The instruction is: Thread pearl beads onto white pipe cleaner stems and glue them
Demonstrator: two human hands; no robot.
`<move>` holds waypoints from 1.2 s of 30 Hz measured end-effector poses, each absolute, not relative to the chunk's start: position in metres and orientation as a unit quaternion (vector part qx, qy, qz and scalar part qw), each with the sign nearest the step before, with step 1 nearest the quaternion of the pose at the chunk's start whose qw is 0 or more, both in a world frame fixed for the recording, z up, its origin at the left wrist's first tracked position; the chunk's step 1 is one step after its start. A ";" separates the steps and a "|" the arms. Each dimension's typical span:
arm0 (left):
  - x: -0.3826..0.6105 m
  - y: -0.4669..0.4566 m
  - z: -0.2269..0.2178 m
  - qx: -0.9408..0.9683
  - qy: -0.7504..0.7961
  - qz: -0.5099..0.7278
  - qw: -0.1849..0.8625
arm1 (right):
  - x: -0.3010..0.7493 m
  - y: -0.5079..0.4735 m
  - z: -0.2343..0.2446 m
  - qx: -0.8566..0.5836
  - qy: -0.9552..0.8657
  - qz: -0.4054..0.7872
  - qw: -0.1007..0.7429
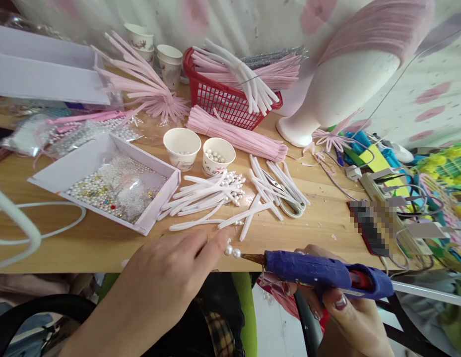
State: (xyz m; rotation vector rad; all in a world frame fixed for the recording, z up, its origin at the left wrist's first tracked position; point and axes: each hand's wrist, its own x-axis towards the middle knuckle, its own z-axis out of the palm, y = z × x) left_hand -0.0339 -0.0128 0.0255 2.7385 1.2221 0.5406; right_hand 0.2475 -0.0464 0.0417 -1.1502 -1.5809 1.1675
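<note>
My right hand [349, 312] grips a blue hot glue gun [308, 267], its brown nozzle pointing left and a clear glue stick jutting from the back. At the nozzle's tip are white pearl beads [232, 252], touching it or almost so. My left hand [174, 272] is closed in a pinch at these beads; whatever else its fingers hold is hidden behind the hand. Just beyond lie several white fuzzy stems [200, 196], many with pearl beads at one end. More white stems [258, 191] lie to their right, partly over a pair of scissors [292, 206].
A white box [161, 198] of mixed beads sits left, beside paper cups [181, 148] [219, 156] holding pearls. Behind are a pink stem bundle [237, 134], a red basket [215, 101] and a white mannequin head [334, 94]. A power strip [375, 188] with cables lies right.
</note>
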 end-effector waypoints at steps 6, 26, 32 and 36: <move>-0.027 -0.013 0.012 0.882 0.405 0.242 0.020 | 0.243 -0.044 0.044 -0.480 -0.631 0.448 0.413; -0.035 -0.005 0.009 0.873 0.387 0.272 0.124 | 0.247 -0.050 0.034 -0.490 -0.606 0.453 0.432; -0.035 -0.007 0.005 0.869 0.395 0.265 0.133 | 0.250 -0.054 0.029 -0.480 -0.588 0.465 0.456; -0.033 -0.007 0.008 0.867 0.392 0.272 0.143 | 0.250 -0.055 0.030 -0.482 -0.599 0.444 0.461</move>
